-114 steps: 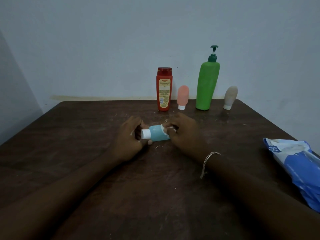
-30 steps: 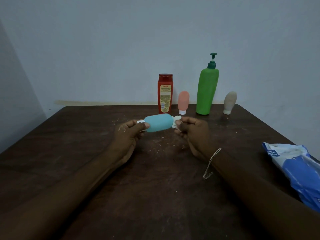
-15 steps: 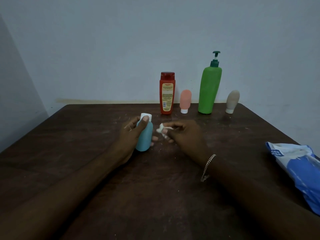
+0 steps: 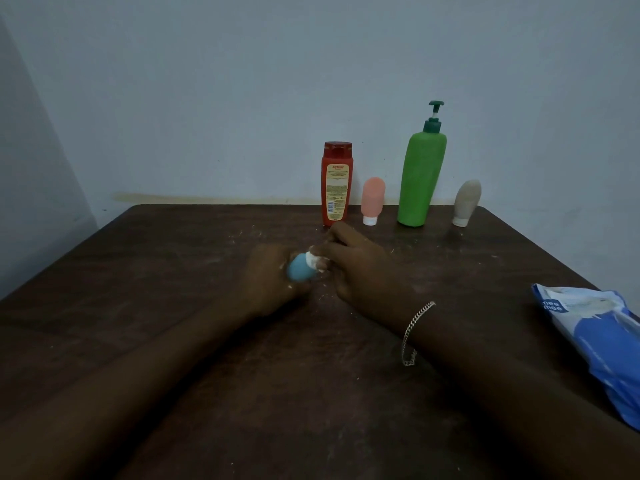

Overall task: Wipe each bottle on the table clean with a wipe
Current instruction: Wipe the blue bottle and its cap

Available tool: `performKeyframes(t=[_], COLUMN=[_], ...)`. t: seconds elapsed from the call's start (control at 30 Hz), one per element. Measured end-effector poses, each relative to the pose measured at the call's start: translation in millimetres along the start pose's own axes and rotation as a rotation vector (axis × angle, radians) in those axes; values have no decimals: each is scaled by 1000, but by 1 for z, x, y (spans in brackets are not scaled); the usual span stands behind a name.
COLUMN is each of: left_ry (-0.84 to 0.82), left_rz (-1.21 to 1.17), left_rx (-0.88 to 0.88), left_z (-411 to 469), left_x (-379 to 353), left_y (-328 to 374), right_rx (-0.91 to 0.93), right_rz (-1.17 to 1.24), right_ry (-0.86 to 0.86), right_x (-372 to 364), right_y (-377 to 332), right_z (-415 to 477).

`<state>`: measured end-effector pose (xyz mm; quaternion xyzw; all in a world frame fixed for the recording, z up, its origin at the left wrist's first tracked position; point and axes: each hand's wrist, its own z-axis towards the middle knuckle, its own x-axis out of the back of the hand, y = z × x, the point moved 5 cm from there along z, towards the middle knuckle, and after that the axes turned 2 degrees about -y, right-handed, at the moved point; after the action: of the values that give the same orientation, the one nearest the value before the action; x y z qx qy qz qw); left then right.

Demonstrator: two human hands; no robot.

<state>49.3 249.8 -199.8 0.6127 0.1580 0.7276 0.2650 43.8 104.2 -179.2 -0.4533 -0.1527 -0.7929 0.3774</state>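
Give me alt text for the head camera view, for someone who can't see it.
Over a dark wooden table, the left hand grips a small blue bottle while the right hand pinches a white wipe against it. A red bottle, pink tube, green pump bottle and beige tube stand at the far edge; a blue wipes pack lies at right.

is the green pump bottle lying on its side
No, the green pump bottle stands upright at the back, between the pink bottle and the beige bottle.
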Motion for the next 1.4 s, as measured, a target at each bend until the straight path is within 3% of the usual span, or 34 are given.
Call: performKeyframes(t=[0.17, 0.37, 0.43, 0.6, 0.7, 0.8, 0.87, 1.03, 1.17, 1.4], left_ry=[-50, -51, -82, -103, 0, 138, 178, 195, 0, -114], left_rz=[319, 285, 291, 216, 124, -71, -186, -385, -342, -160], left_rx=[-137, -150, -223, -344, -337, -317, -264, -160, -49, -163], left_z=[-1, -1, -5, -8, -6, -2, 0, 1, 1, -1], left_x=[-3, -2, -3, -1, 5, 7, 6, 9, 0, -4], left_y=[9, 11, 15, 24, 24, 14, 4, -9, -14, -3], right_rx=[-82, -128, -226, -556, -596, -583, -562, -447, -445, -285], right_rz=[-29, 19, 188, 1000, 1333, 1467, 1451, 1135, 937, 681], right_ry=[-66, -91, -92, -161, -142, -85, -50, 42, 166, 33], right_x=[0, -1, 0, -2, -6, -9, -10, 2, 14, 13], right_y=[-1, 3, 14, 41, 36, 28, 25, 26, 45, 32], right_z=[5, 2, 1, -11, -15, -14, -13, -14, -19, -15])
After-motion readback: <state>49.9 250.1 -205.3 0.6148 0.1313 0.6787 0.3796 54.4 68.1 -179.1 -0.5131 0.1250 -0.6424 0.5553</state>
